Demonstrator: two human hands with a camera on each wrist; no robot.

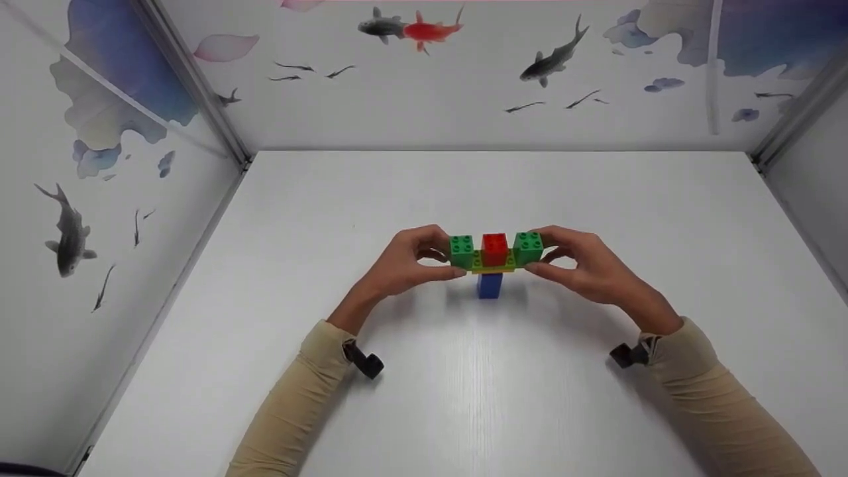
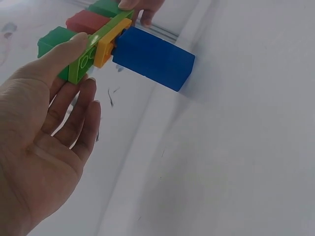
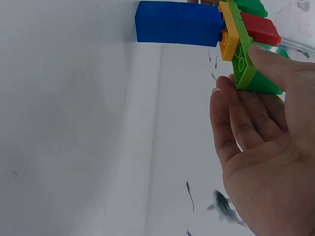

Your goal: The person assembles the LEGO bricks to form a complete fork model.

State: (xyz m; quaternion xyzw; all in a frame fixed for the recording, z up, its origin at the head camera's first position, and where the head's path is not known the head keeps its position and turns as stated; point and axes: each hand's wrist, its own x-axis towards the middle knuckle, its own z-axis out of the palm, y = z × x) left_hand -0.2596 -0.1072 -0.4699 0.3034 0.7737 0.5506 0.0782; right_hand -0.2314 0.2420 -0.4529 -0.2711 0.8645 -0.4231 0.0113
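A toy-brick build stands upright on the table. Two stacked blue bricks (image 3: 179, 22) form its column, topped by a yellow plate (image 2: 105, 47) and a longer lime green plate (image 2: 78, 69). Above these sit a red brick (image 1: 494, 250) in the middle and a green brick at each end, the left green brick (image 1: 462, 252) and the right green brick (image 1: 529, 247). My left hand (image 1: 404, 262) pinches the left end of the build between thumb and fingers. At the opposite end, my right hand (image 1: 583, 265) pinches the lime plate and green brick likewise.
The white table (image 1: 477, 397) is bounded by a back panel (image 1: 424, 112) and a left panel (image 1: 40, 331), both printed with fish. A grey metal post (image 1: 192, 73) marks their corner. Dark wrist cameras, such as the left camera (image 1: 368, 364), stick out from the cuffs.
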